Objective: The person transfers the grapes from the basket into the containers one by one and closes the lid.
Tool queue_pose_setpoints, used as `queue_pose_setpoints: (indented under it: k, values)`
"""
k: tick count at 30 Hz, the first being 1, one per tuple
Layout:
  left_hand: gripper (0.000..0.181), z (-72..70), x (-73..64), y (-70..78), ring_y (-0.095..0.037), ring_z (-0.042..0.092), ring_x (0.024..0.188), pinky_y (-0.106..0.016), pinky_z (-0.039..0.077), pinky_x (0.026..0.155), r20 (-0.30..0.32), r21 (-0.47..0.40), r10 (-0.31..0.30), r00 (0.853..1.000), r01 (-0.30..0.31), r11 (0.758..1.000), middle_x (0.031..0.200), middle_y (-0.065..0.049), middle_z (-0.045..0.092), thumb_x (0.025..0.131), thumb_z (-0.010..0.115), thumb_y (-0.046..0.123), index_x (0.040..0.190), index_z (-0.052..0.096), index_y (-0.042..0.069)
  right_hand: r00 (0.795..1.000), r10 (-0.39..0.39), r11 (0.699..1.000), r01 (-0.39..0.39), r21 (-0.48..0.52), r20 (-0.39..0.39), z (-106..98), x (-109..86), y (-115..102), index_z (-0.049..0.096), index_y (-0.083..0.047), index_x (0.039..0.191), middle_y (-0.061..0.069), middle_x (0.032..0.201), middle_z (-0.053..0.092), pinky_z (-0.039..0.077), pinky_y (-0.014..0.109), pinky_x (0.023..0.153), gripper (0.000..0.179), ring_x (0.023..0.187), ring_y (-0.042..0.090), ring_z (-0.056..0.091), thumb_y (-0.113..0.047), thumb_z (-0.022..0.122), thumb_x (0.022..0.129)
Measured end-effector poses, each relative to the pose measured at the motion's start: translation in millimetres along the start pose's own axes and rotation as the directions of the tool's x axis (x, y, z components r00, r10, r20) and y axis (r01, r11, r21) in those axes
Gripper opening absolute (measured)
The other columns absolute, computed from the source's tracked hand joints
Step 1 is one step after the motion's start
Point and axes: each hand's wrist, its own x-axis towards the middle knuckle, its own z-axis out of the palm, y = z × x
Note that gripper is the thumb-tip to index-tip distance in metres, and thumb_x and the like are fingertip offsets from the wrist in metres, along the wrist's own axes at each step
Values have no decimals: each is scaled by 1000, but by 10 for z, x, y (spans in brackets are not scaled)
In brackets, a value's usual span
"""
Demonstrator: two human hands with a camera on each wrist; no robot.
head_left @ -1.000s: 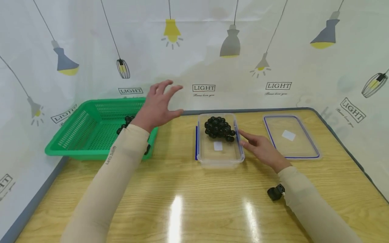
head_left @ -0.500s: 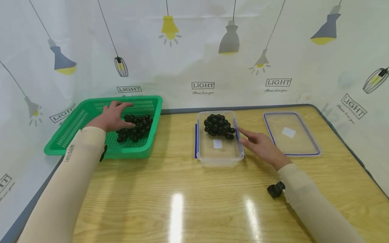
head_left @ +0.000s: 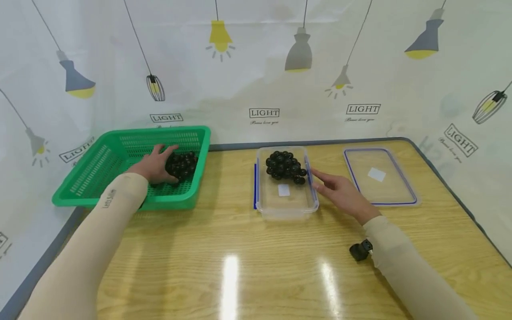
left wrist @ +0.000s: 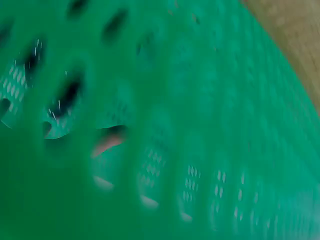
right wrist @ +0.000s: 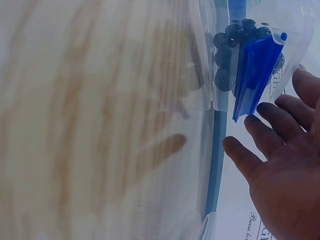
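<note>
In the head view my left hand [head_left: 155, 167] is down inside the green basket [head_left: 192, 195], at the left side of a bunch of black grapes [head_left: 185, 166]. Its thumb and fingers are spread around that side of the bunch; some fingertips are hidden. The left wrist view is mostly the blurred basket wall [left wrist: 165, 100], with a bit of skin showing through a slot. My right hand [head_left: 340, 193] rests its extended fingers against the right side of a clear plastic container [head_left: 298, 200], which holds another bunch of black grapes [head_left: 283, 165]. A blue locking flap [right wrist: 257, 72] hangs beside those fingers.
A clear lid with a blue seal [head_left: 394, 186] lies on the wooden table [head_left: 208, 266] right of the container. The right wrist camera [head_left: 361, 250] sits under the sleeve. A printed wall sheet [head_left: 232, 84] stands directly behind the table.
My left hand has come from above the basket's right rim, moved left, and lowered into the basket beside the grapes. The right hand has stayed at the container.
</note>
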Motion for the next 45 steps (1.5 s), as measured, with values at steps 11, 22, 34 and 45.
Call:
queue_pose_setpoints:
  k: [11, 22, 34, 45]
  values:
    - [84, 178, 75, 91, -63, 18, 128, -71, 39, 85, -48, 62, 31, 998, -28, 998, 151, -31, 4, 85, 78, 27, 151, 30, 8, 1000, -2, 1000, 2, 3, 4, -4, -11, 2, 35, -11, 153, 13, 152, 37, 31, 54, 108, 57, 135, 40, 38, -36, 50, 104]
    - [81, 180, 43, 146, -64, 21, 127, -65, 45, 79, -33, 151, 20, 999, -15, 988, 152, -29, 5, 86, 78, 19, 151, 31, 6, 1000, 2, 1000, -2, 14, 7, -12, -15, -10, 35, -10, 153, 14, 152, 38, 32, 54, 107, 57, 135, 40, 38, -36, 50, 104]
    - [73, 215, 106, 111, -66, 27, 122, -67, 47, 74, -27, 234, 51, 998, -44, 971, 150, -32, 7, 89, 74, 17, 149, 33, 11, 999, 32, 999, -32, 6, 13, -25, -26, -21, 34, -11, 153, 14, 153, 37, 30, 55, 108, 58, 137, 40, 35, -37, 50, 103]
    - [63, 180, 45, 154, -60, 46, 103, -56, 51, 61, -75, 269, 92, 993, -68, 961, 144, -33, 18, 92, 70, 11, 148, 39, 9, 999, 27, 1000, -27, 4, 21, -21, -21, -11, 34, -12, 154, 13, 153, 36, 29, 56, 108, 58, 137, 39, 34, -37, 49, 104]
